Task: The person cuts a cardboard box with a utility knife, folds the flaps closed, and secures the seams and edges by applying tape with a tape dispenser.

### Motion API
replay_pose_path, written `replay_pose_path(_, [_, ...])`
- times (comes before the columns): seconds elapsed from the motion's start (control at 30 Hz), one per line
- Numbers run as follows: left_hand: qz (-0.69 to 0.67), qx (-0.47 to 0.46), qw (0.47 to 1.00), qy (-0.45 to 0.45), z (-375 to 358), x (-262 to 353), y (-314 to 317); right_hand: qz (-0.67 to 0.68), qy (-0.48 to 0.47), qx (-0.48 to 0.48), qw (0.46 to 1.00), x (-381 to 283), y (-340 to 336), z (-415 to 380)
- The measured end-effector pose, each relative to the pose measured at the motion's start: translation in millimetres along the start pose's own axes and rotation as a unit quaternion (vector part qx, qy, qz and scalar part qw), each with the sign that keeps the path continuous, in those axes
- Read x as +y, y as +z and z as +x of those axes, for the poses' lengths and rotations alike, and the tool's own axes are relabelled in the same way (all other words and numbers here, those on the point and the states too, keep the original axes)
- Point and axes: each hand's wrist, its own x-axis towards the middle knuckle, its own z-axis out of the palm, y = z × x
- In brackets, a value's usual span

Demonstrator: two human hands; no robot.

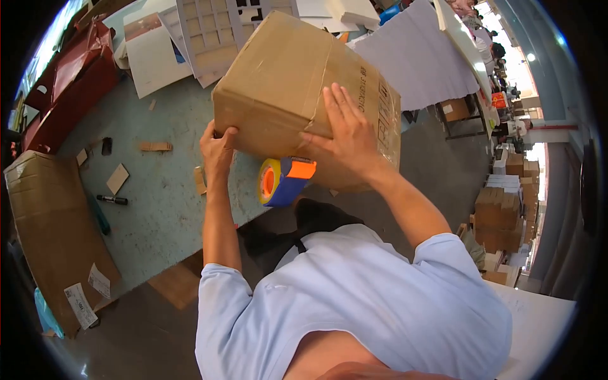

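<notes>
Brown cardboard box (278,69) at twelve o'clock: left hand (218,151) in a half-closed grip on its corner, right hand (347,134) open flat against it; tape dispenser (291,182) towards six, nearby.

Carton (278,76) behind tape dispenser (295,182), marker (112,200) left (on the table (152,221)), cardboard (54,221) farther left

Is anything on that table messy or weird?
Yes, the table looks untidy: loose cardboard scraps lie scattered near the marker and the left hand, like rubbish nobody swept up. I don't see anything spilled.
</notes>
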Motion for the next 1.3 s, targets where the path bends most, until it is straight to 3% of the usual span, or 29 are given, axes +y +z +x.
replay_pose_path(0.13, [0.064,0.026,0.997,-0.020,24.3,72.0,36.1,0.045,0.016,-0.015,0.999,68.9,-31.3,46.0])
replay_pose_path(0.2, [0.132,0.034,0.986,-0.094,38.8,111.8,55.9,0.101,0.042,-0.079,0.991,108.0,-48.6,73.3])
replay_pose_path(0.23, [0.134,0.030,0.987,-0.086,47.8,114.5,61.8,0.100,0.045,-0.070,0.991,124.6,-60.2,91.7])
replay_pose_path(0.3, [-0.191,0.126,0.973,0.021,49.1,97.8,64.0,0.184,0.093,-0.175,0.963,150.8,-78.9,117.8])
replay_pose_path(0.37, [-0.213,0.253,0.943,-0.035,34.7,44.9,76.1,0.212,0.078,-0.164,0.960,181.2,-77.8,141.1])
replay_pose_path(0.43, [-0.345,0.125,0.913,-0.180,2.4,-42.5,121.7,0.240,0.071,-0.166,0.954,203.0,-76.3,151.4])
replay_pose_path(0.47, [-0.419,0.098,0.878,-0.210,-10.5,-32.6,177.0,0.260,0.070,-0.178,0.946,210.1,-78.3,159.1])
replay_pose_path(0.5, [-0.500,0.102,0.836,-0.202,-11.8,17.8,227.0,0.279,0.068,-0.193,0.938,215.9,-78.0,165.2])
replay_pose_path(0.57, [-0.621,-0.028,0.755,-0.211,-14.1,-54.0,289.8,0.259,0.063,-0.193,0.944,221.7,-73.0,167.8])
replay_pose_path(0.6, [-0.661,-0.105,0.704,-0.237,-19.3,-20.6,287.1,0.243,0.065,-0.186,0.950,223.4,-72.6,166.7])
replay_pose_path(0.67, [-0.674,-0.037,0.682,-0.281,-15.2,52.3,280.1,0.215,0.064,-0.168,0.960,226.0,-76.2,165.0])
replay_pose_path(0.73, [-0.669,0.014,0.690,-0.277,-26.3,85.8,270.4,0.205,0.075,-0.157,0.963,215.6,-81.4,162.4])
replay_pose_path(0.8, [-0.595,0.097,0.737,-0.306,-52.7,126.1,255.7,0.243,0.052,-0.194,0.949,196.8,-111.0,159.4])
replay_pose_path(0.87, [-0.599,0.098,0.726,-0.325,-81.3,162.6,237.2,0.220,0.053,-0.212,0.951,188.7,-119.1,150.0])
replay_pose_path(0.93, [-0.539,0.118,0.756,-0.352,-101.4,192.1,220.4,0.210,0.081,-0.253,0.941,176.2,-124.3,141.1])
replay_pose_path(0.97, [-0.535,0.117,0.759,-0.353,-109.4,191.5,212.6,0.213,0.084,-0.250,0.941,171.3,-115.5,135.4])
replay_pose_path(1.03, [-0.490,0.152,0.787,-0.344,-119.6,182.4,194.6,0.352,0.103,-0.277,0.888,162.3,-82.3,120.1])
replay_pose_path(1.13, [-0.487,0.153,0.788,-0.344,-129.7,171.6,169.8,0.369,0.136,-0.250,0.885,135.1,-69.3,92.3])
replay_pose_path(1.2, [-0.446,0.134,0.821,-0.332,-141.2,170.0,156.8,0.384,0.129,-0.241,0.882,146.3,-36.7,83.7])
replay_pose_path(1.27, [-0.298,0.091,0.882,-0.353,-151.7,172.5,132.5,0.404,0.121,-0.209,0.882,151.2,-36.5,84.2])
replay_pose_path(1.3, [-0.207,0.087,0.939,-0.261,-159.2,183.0,115.4,0.386,0.131,-0.225,0.885,150.2,-43.8,84.3])
